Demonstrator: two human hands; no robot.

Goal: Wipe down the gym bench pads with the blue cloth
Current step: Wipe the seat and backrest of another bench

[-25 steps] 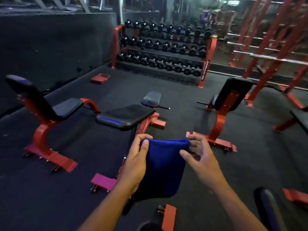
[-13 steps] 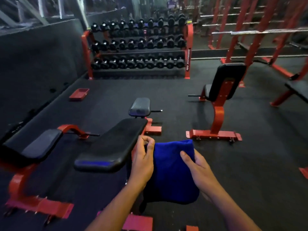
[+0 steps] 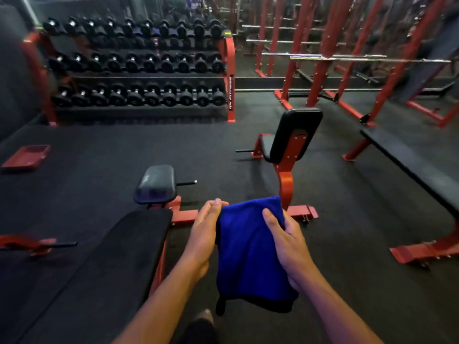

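Blue cloth (image 3: 248,247) hangs folded in mid-air, deep blue with a dark lower edge, just right of the long black bench pad (image 3: 104,266). Left hand (image 3: 202,234) grips its left edge, fingers apparently tucked behind. Right hand (image 3: 285,240) clasps the right edge, thumb across the front.

Dim gym: black rubber floor (image 3: 99,155), red dumbbell rack (image 3: 139,70), red frames (image 3: 320,45).
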